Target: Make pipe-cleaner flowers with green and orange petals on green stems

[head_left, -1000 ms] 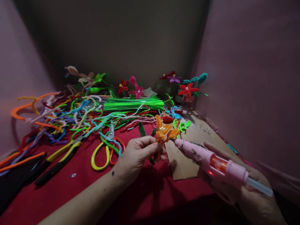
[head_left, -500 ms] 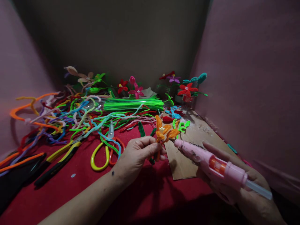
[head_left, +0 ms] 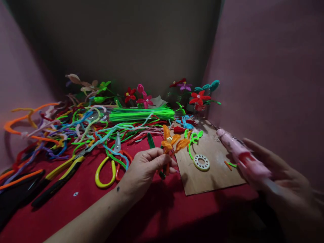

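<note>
My left hand (head_left: 152,165) pinches an orange pipe-cleaner flower (head_left: 173,140) with pale stamens at its centre, just above the table. Its stem is partly hidden by my fingers. On the right, my right hand (head_left: 286,182) is wrapped round a pink glue gun (head_left: 244,155). The gun's nozzle points up and left, apart from the flower, and a glue stick shows at its rear. Dark green pipe-cleaner leaves (head_left: 151,140) show behind my left hand. A round white disc with holes (head_left: 201,162) lies on the board between my hands.
The wooden board (head_left: 210,184) rests on the red table (head_left: 88,216), with curled green pipe cleaners (head_left: 194,137) on it. Scissors (head_left: 105,173) and pliers (head_left: 59,180) lie left. Behind are tangled pipe cleaners (head_left: 50,131), a green bundle (head_left: 141,114) and finished flowers (head_left: 198,98).
My right hand has drawn the glue gun away from the orange flower, to the right and slightly up. The disc on the board is uncovered now. My left hand keeps its pinch on the flower.
</note>
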A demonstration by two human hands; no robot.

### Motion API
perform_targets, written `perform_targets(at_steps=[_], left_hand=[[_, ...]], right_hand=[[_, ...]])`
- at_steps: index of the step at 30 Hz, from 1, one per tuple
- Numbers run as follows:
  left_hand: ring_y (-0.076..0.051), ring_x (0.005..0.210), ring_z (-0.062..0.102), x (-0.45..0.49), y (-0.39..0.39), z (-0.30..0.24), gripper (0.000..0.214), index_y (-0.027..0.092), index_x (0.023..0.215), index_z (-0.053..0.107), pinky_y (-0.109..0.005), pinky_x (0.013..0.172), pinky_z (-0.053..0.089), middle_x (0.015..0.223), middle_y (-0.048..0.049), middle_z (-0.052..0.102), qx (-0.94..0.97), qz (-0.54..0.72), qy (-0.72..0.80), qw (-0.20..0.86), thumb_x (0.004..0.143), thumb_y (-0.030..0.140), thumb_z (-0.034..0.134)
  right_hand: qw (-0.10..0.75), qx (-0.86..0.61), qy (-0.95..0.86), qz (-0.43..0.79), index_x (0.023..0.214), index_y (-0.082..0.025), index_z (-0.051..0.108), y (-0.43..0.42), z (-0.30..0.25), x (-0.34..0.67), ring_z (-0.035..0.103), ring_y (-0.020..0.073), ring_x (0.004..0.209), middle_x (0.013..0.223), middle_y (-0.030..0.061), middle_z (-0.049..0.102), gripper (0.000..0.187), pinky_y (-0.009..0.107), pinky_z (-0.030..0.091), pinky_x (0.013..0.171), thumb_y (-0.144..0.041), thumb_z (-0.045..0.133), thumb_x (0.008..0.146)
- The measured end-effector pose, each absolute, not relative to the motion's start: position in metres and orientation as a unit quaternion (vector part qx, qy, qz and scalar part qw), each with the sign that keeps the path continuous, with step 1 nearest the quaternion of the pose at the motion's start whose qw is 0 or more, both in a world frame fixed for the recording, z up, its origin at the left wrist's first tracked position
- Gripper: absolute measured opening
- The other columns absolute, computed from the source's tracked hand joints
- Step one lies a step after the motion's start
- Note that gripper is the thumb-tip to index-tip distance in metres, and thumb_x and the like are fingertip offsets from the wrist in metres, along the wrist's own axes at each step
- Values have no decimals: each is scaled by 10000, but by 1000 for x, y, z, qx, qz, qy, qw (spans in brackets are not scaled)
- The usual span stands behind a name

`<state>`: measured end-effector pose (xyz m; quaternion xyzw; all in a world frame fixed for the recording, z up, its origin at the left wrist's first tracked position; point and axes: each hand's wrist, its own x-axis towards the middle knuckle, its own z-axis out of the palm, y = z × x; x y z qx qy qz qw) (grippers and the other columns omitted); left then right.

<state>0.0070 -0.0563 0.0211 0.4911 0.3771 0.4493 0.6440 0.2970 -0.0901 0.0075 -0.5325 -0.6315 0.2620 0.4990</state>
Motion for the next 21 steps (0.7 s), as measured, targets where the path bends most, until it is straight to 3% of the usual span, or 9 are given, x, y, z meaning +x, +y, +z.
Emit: perform_targets(at_steps=[2, 6, 10, 13, 15, 18, 21], left_hand=[[-118, 612, 610, 6, -56, 19, 173, 133, 729, 633, -233, 619, 443, 731, -42, 679, 478, 454, 370, 655, 773, 298, 605], [-100, 604, 611, 6, -55, 18, 165, 138, 734, 622, -215, 622, 449, 721, -25, 673, 456, 460, 364, 670, 776, 298, 608], [-94, 595, 612, 7, -53, 20, 173, 124, 713, 615, -195, 596, 450, 717, -33, 671, 452, 459, 364, 672, 772, 286, 615], [-88, 567, 607, 9, -52, 19, 172, 117, 699, 606, -184, 569, 448, 699, -34, 670, 441, 463, 358, 681, 761, 276, 629], [-89, 554, 606, 10, -51, 18, 174, 115, 699, 600, -183, 555, 449, 692, -37, 669, 427, 467, 353, 689, 754, 276, 637], [-94, 555, 610, 10, -51, 17, 167, 113, 706, 594, -186, 549, 453, 698, -46, 673, 412, 469, 350, 698, 750, 266, 642], [-97, 550, 606, 10, -52, 17, 157, 111, 711, 592, -190, 547, 454, 699, -54, 676, 409, 470, 347, 701, 747, 255, 644]], right_hand=[[478, -559, -636, 233, 1276, -319, 448, -78, 8, 310, 654, 233, 876, 1065, 62, 645, 550, 315, 563, 691, -393, 598, 753], [329, -600, -720, 118, 1317, -204, 410, -47, -8, 334, 623, 220, 841, 1024, 106, 623, 567, 330, 527, 690, -376, 536, 792], [250, -601, -759, 14, 1302, -193, 432, -20, -22, 347, 592, 234, 886, 1005, 111, 616, 512, 364, 488, 766, -336, 481, 812], [191, -611, -768, -27, 1321, -149, 404, -8, -20, 349, 582, 244, 849, 951, 132, 621, 519, 369, 482, 728, -276, 450, 820], [170, -599, -781, -58, 1269, -133, 468, -7, -14, 342, 567, 263, 854, 930, 140, 632, 466, 397, 468, 725, -218, 439, 812], [254, -547, -795, -63, 1090, -137, 599, -16, -1, 315, 525, 291, 976, 1050, 142, 621, 338, 458, 417, 831, -168, 468, 780], [401, -499, -756, 140, 988, -181, 625, -30, 10, 270, 570, 232, 944, 1018, 102, 634, 247, 405, 446, 826, -172, 503, 773]])
